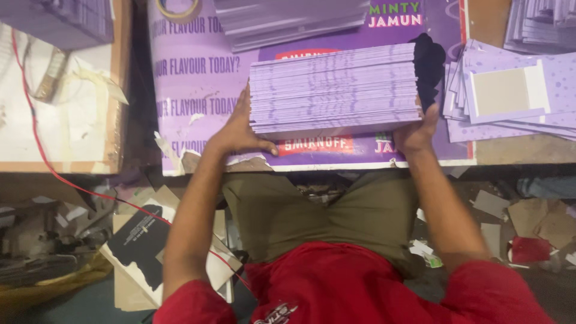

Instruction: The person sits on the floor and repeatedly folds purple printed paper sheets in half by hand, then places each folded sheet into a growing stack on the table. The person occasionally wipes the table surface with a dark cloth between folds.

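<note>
Stacked purple cards (334,88) sit on the printed purple sheet (198,90), near its front edge. Your left hand (240,129) presses flat against the stack's left end; your right hand (417,132) cups the right end. Loose cards (510,90) crowd the right side; more room lies left.

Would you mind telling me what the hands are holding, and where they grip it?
A thick stack of purple cards, pressed between the left hand at its left end and the right hand at its right end.
</note>
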